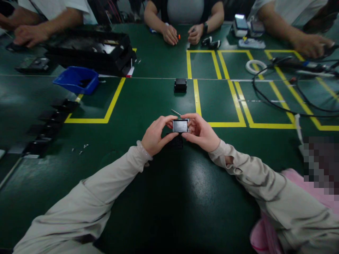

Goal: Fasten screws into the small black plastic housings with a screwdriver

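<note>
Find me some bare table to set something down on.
The widest bare patch of green table lies between your left sleeve and right sleeve. Others: between the left yellow tape and small black box, and inside the yellow-taped rectangle just right of that box. It's crowded left around the black parts, and right around the black cable.

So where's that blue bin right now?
In the head view, the blue bin is on the left, between the large black tray and the row of small black parts.
</note>
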{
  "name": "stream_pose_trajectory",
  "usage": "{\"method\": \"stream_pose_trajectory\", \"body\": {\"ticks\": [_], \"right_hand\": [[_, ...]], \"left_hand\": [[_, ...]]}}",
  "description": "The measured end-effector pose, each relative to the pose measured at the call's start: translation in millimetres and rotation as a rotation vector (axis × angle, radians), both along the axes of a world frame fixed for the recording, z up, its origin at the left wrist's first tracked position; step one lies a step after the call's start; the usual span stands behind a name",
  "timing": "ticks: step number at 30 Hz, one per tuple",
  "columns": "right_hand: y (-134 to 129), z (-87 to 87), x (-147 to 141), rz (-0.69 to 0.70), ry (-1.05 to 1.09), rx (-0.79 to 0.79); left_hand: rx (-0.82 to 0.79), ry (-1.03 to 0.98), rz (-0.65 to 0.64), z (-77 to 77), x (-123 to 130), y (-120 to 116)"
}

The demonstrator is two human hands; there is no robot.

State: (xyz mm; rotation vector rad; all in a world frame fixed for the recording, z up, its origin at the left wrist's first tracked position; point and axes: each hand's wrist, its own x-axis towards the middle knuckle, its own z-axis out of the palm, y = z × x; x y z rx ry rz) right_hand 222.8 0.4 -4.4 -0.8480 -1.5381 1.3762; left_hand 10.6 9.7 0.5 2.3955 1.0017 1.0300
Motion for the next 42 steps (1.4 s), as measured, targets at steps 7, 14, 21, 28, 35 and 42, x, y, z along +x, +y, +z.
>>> {"method": "stream_pose_trajectory", "body": {"ticks": [7,14,21,28,35,42], "right_hand": [[-0.4,2.8,0.1,0.021,-0.002,-0.103],[-2.0,5.3,0.1,0.090,-0.055,-0.157],[-1.7,-0.4,5.3,-0.231,-0.339,0.446],[-6.2,4.9,8.4,-0.282,-0.677,0.877],[-1.3,4.1,9.9,-0.307,-0.644,0.814],[6.9,-4.3,7.1,-0.243,-0.084,0.090]], "left_hand": [[-0.008,0.000,-0.003,2.1,-2.1,0.1],[0.041,0.011,-0.008,2.1,-1.6,-1.0],[-0.254,-0.190,0.076,6.6,1.7,-2.1],[-0.437,-0.283,-0.015,9.0,7.6,-12.2],[-0.359,-0.236,-0.022,3.4,2.5,-16.0],[-0.255,0.215,0.002,-0.6,-19.2,-9.4]]}}
